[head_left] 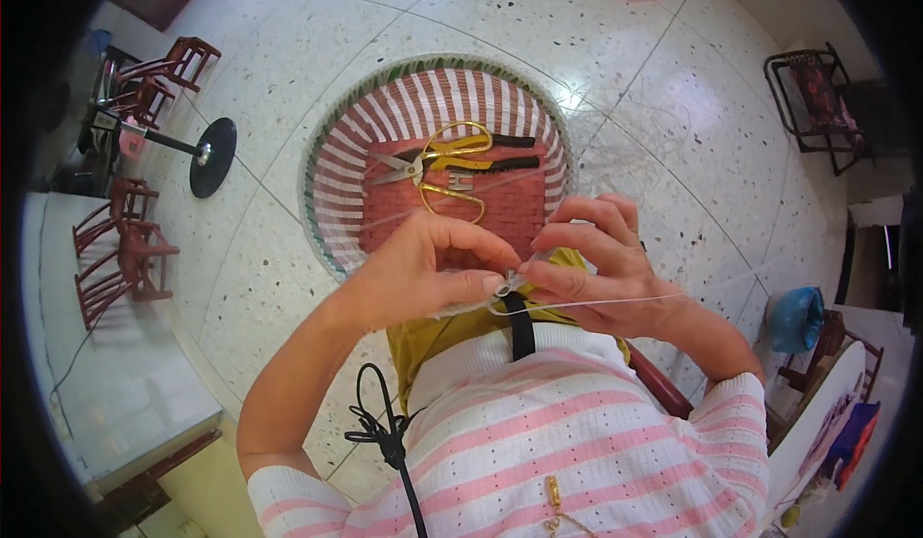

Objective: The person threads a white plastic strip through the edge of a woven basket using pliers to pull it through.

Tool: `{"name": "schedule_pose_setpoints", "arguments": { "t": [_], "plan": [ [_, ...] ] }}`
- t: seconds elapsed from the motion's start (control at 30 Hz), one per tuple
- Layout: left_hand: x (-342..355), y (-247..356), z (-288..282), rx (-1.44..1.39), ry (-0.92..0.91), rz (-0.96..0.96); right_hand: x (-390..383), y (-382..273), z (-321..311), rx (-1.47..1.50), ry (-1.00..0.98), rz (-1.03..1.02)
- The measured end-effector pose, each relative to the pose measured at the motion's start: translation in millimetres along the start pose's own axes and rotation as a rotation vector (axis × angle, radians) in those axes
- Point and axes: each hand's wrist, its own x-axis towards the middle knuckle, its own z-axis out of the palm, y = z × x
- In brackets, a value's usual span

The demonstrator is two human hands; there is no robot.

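Observation:
My left hand (423, 269) and my right hand (601, 264) meet close in front of my chest, fingertips pinched together on a small shiny bead or clasp (507, 285). A thin white thread (615, 300) runs from that piece to the right across my right wrist. Just beyond my hands lies a red and white woven basket (336, 182), holding gold-handled scissors (452, 168) and black-handled pliers (514, 163). More fine thread (615, 149) trails loosely over the floor to the right of the basket.
Small red-brown wooden chairs (120, 250) stand at the left by a black round stand base (213, 156). A dark metal chair (817, 105) is at the upper right, a blue bag (798, 317) at the right. The floor is pale speckled terrazzo.

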Motion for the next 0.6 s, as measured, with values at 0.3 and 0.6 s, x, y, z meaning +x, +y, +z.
{"name": "schedule_pose_setpoints", "arguments": {
  "t": [0.3, 0.6],
  "plan": [
    [16.4, 4.4, -10.0, 0.604, -0.078, 0.366, 3.3, -1.3, 11.9, 0.06, 0.103, 0.068],
    [23.6, -27.9, -9.9, 0.171, -0.041, 0.098, 0.4, -5.7, 16.9, 0.111, 0.114, 0.119]
  ]
}}
